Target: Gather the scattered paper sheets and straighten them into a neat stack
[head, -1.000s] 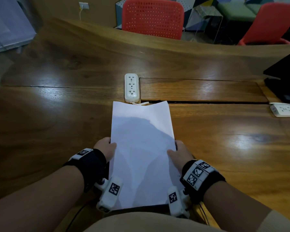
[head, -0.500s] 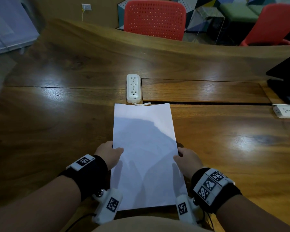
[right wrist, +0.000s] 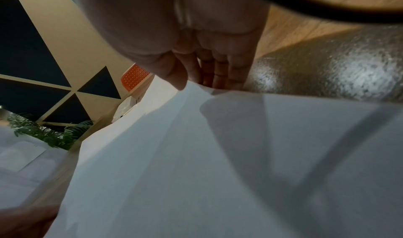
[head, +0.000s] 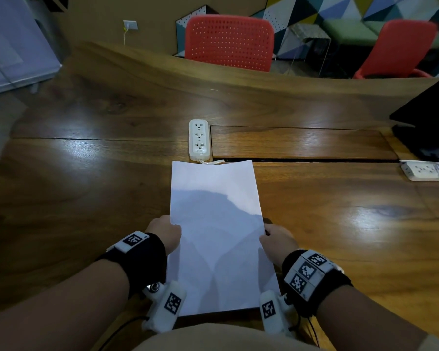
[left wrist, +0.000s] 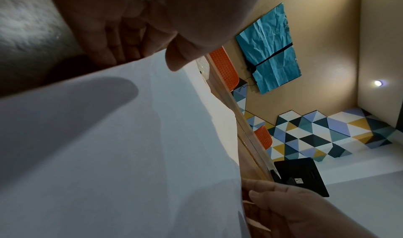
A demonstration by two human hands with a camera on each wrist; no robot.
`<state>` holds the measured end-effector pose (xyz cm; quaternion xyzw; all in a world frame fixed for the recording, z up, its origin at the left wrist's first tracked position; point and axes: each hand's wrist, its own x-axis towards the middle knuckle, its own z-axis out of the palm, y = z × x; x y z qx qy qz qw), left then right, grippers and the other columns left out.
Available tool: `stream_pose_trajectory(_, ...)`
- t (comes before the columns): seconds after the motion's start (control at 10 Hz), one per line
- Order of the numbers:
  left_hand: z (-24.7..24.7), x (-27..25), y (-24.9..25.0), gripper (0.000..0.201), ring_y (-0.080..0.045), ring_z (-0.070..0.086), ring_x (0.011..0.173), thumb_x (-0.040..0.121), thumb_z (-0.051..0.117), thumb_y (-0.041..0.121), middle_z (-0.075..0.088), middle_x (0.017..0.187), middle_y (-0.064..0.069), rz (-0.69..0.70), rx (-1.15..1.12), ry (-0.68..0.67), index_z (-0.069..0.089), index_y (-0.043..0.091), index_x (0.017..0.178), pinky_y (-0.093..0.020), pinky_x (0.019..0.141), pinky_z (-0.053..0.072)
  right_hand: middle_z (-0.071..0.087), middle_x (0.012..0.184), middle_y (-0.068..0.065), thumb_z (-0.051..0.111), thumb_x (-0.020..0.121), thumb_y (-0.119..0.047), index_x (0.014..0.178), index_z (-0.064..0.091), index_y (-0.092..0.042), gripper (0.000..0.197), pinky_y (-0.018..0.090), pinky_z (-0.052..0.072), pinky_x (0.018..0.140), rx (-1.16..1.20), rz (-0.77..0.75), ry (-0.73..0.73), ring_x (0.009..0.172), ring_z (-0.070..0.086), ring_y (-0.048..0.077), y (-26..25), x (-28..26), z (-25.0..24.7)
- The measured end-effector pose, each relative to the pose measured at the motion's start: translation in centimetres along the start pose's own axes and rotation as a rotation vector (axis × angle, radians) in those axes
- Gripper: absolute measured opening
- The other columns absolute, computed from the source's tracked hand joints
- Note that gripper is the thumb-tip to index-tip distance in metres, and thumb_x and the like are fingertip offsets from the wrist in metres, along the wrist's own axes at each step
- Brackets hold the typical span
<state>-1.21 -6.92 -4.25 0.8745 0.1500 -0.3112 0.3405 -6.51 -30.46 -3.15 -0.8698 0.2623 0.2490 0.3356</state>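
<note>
A stack of white paper sheets (head: 214,219) lies lengthwise on the wooden table (head: 86,198) in front of me, its edges lined up. My left hand (head: 165,233) grips its left long edge and my right hand (head: 276,238) grips the right one. In the left wrist view the left thumb (left wrist: 176,59) lies on top of the paper (left wrist: 109,138) and the fingers curl beneath it. The right wrist view shows the same hold: my right hand (right wrist: 196,66) has its thumb on the paper (right wrist: 196,164) and its fingers under the edge.
A white power strip (head: 199,139) lies just beyond the stack's far end, its cord touching the paper. A second power strip (head: 426,170) and a black laptop (head: 426,122) sit at the right. Two red chairs (head: 228,41) stand behind the table.
Both hands have slid slightly toward me along the stack's long edges and keep hold of it. The stack stays lined up in the same spot.
</note>
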Motion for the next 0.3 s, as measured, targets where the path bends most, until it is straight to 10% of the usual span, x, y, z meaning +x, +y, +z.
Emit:
stream_pose_trajectory(0.2, -0.1, -0.5, -0.1, 0.032, -0.031, 0.055, 0.108, 0.093, 0.042, 0.019, 0.059, 0.124, -0.015, 0.011, -0.057, -0.01, 0.056, 0.003, 0.117, -0.037, 0.094, 0.044, 0.065, 0.104, 0.009, 0.039, 0.09, -0.005, 0.11, 0.063, -0.012, 0.032, 0.026, 0.044, 0.066, 0.054, -0.004, -0.02, 0.079, 0.053, 0.017, -0.3, -0.8, -0.6)
stream_pose_trajectory(0.3, -0.5, -1.6, -0.8, 0.052, -0.029, 0.039, 0.132, 0.096, 0.042, 0.027, 0.035, 0.15, -0.013, 0.011, -0.062, -0.012, 0.032, 0.007, 0.142, -0.037, 0.107, 0.032, 0.06, 0.12, 0.01, 0.045, 0.092, -0.01, 0.128, 0.054, -0.009, 0.037, 0.031, 0.044, 0.086, 0.097, 0.009, -0.001, 0.104, 0.055, 0.025, 0.2, -1.7, -1.3)
